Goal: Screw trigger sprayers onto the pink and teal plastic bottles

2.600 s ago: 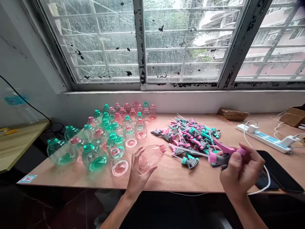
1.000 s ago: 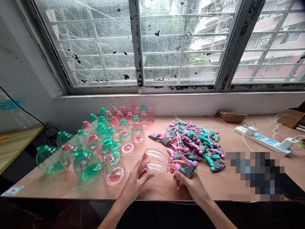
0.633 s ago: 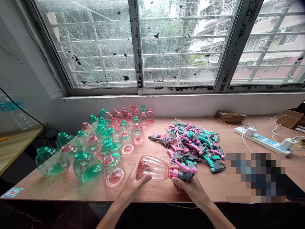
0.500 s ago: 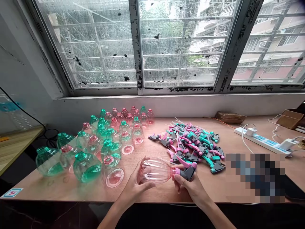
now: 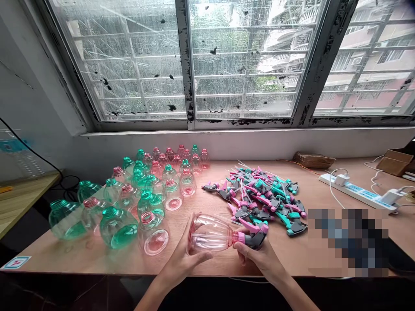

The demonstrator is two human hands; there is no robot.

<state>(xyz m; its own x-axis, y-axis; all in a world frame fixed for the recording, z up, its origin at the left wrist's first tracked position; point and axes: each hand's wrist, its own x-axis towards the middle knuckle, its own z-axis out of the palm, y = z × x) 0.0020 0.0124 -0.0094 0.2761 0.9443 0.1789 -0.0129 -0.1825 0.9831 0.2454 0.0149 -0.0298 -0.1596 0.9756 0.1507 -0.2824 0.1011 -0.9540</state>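
Note:
My left hand [image 5: 186, 252] is wrapped round the base of a clear pink plastic bottle [image 5: 212, 233], which lies on its side in the air above the table's front part. On the bottle's neck sits a pink and grey spray trigger head [image 5: 254, 236], its neck end pointing right. The fingers of my right hand [image 5: 256, 252] close round the pink collar of that head; some of them are hidden behind it. Just beyond lies a heap of pink, green and grey spray trigger heads [image 5: 259, 196].
Several open pink and green bottles [image 5: 155, 190] stand upright on the wooden table [image 5: 201, 263] to the left. At the right are a white power strip [image 5: 356, 192] with cables, a brown packet [image 5: 314, 159], a cardboard box [image 5: 394, 162] and a blurred-out patch.
My right hand has brought the spray head from the right onto the bottle's neck. The straw that showed earlier is now out of sight. Lately, only small shifts of the fingers and bottle show.

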